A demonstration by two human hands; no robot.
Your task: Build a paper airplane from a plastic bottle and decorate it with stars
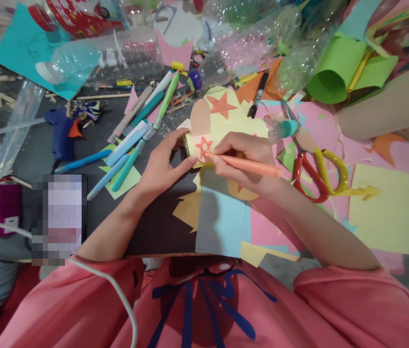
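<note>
A plastic bottle wrapped in pale yellow paper [237,126] lies sideways at the middle of the table, its teal-capped neck to the right. Orange stars are drawn on the paper, and a peach rounded piece stands at its left end. My left hand [168,164] grips that left end between thumb and fingers. Pinched in my right hand [250,154] is an orange marker [250,165], its tip on the small star near my left thumb. Part of the bottle is hidden behind my right hand.
Several markers [142,130], a blue glue gun [60,133] and a phone [65,212] lie left. Right are red-and-yellow scissors [311,176], a yellow paper sheet [389,212] and another person's arm [382,104]. Clear plastic bottles [106,55] and paper scraps crowd the back.
</note>
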